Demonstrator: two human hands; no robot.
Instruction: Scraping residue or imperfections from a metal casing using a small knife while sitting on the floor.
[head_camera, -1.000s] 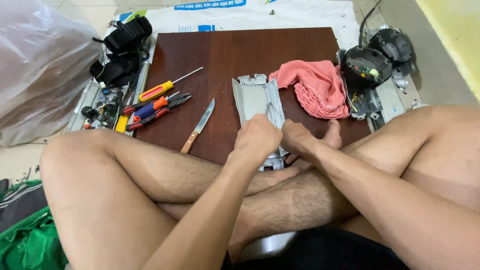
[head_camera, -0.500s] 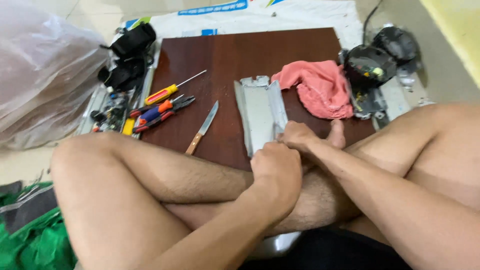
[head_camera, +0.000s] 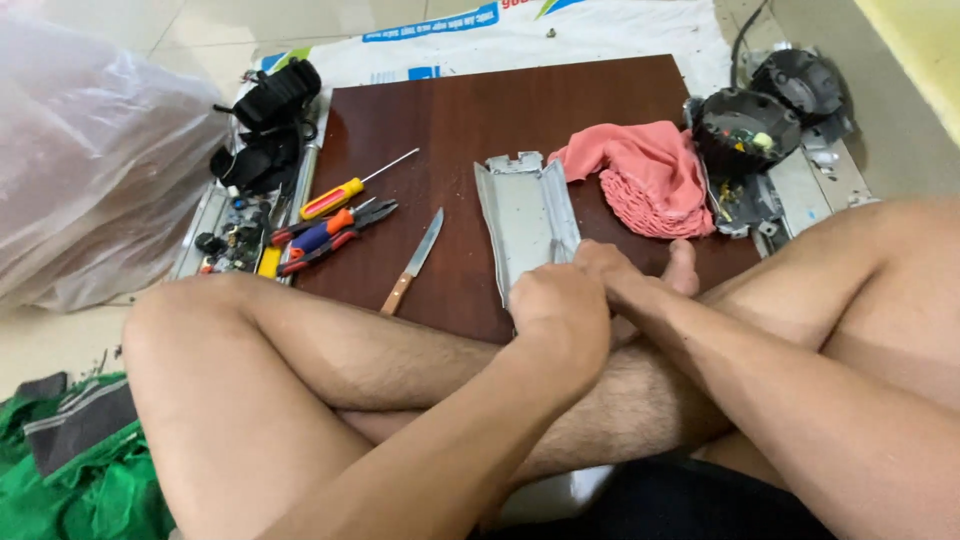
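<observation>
A long grey metal housing (head_camera: 525, 215) lies lengthwise on a dark brown board (head_camera: 450, 130), its near end over my crossed legs. My left hand (head_camera: 562, 312) is closed in a fist at that near end, touching the metal. Beside it, my right hand (head_camera: 622, 275) curls its fingers on the right edge of the same end. What sits under the hands is hidden. A pink cloth (head_camera: 645, 175) lies just right of the housing.
A knife (head_camera: 413, 262), a yellow-handled screwdriver (head_camera: 345, 192) and pliers (head_camera: 325, 237) lie on the board's left. Black parts and small hardware (head_camera: 255, 150) sit left of it, round black electrical units (head_camera: 760, 130) right. A clear plastic bag (head_camera: 90, 160) and green fabric (head_camera: 80, 470) are at left.
My left hand slid from the housing's middle back toward its near end and now rests next to my right hand. The view has shifted slightly.
</observation>
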